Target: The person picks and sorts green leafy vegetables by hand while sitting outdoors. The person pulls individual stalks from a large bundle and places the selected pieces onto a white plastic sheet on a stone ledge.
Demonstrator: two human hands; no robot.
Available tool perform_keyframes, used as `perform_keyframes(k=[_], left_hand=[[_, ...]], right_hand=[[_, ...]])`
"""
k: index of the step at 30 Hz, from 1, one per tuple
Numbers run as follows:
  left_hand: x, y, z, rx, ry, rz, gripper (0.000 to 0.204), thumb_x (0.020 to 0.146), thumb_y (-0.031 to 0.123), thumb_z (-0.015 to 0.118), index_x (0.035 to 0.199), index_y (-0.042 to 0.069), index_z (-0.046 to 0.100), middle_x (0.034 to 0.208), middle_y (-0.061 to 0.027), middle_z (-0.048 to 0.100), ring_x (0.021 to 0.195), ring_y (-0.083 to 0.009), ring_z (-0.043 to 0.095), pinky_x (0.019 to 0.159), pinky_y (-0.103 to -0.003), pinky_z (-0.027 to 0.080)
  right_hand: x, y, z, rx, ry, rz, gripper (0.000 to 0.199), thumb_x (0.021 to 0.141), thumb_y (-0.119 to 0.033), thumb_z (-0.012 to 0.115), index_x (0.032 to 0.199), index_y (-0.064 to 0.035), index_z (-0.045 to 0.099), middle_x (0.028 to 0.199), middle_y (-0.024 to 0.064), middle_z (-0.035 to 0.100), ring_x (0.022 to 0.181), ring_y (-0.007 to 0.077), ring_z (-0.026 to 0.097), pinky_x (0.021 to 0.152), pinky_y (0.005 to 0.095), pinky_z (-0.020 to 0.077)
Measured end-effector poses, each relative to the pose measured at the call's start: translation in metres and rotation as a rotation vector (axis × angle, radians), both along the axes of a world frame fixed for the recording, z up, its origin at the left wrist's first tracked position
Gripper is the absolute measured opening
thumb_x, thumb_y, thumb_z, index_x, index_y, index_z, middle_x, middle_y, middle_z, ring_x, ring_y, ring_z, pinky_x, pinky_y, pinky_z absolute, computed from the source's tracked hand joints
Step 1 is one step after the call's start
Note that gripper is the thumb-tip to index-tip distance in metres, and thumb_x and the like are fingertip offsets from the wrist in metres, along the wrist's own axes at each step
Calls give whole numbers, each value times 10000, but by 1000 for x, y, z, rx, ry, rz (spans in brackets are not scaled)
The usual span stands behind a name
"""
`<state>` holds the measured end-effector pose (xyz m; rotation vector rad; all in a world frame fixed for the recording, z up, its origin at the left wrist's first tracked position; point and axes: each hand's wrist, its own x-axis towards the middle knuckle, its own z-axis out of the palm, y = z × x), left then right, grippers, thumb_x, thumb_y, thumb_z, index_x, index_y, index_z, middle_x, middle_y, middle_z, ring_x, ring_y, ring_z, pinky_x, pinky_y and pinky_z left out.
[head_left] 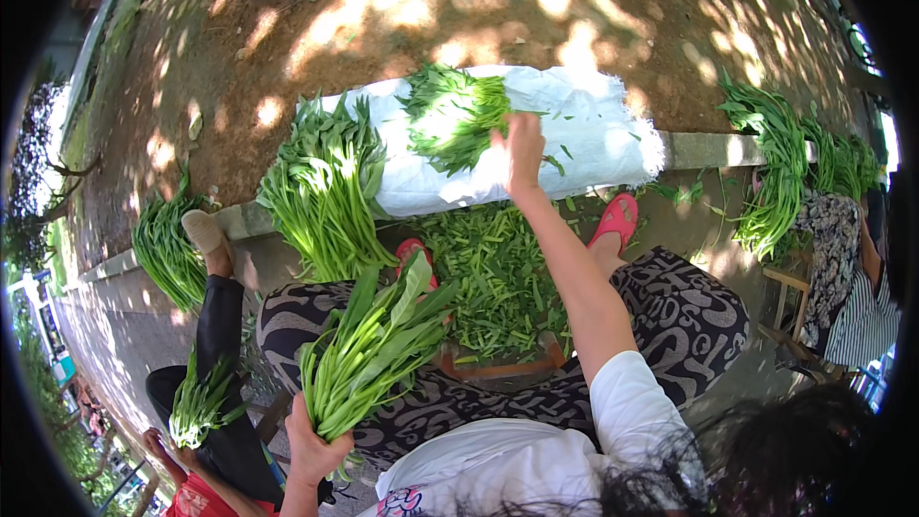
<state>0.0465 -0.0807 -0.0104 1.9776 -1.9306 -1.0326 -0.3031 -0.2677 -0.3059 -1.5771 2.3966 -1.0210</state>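
My left hand is closed round the lower stems of a bunch of water spinach, its leaves fanning up and to the right. My right hand reaches over a white woven sack with its fingers curled at the stem ends of a small pile of water spinach. Whether it pinches any stem is hidden by the hand. A larger heap of long-stemmed water spinach leans across the sack's left end, leaves away from me.
Cut leaves and stem pieces cover the ground between my pink shoes. A concrete kerb runs under the sack. At the left, a person in red holds a bunch of greens; at the right, another person sits by more greens.
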Motion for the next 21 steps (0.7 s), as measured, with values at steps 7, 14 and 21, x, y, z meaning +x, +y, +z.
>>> perform_keyframes(k=[7,14,21], left_hand=[[1,-1,-2,43,43,41,355,635,41,668,948,-18,512,736,-121,642,631,-190,645,600,-276,483],[0,1,-1,6,-15,-58,390,612,59,667,966,-14,520,737,-119,638,618,-218,639,606,-296,489],[6,6,-3,82,83,-60,414,594,83,655,981,8,526,758,-129,636,653,-285,644,625,-328,489]], right_hand=[[34,1,-34,52,31,391,184,769,-278,657,845,-117,608,883,75,566,892,256,559,765,422,374],[36,-43,-25,442,-40,296,317,826,-376,574,958,-99,653,1034,107,626,1007,274,577,909,478,332],[23,-26,13,728,-51,568,303,829,-318,555,968,-73,666,1034,173,640,1025,320,573,935,487,346]])
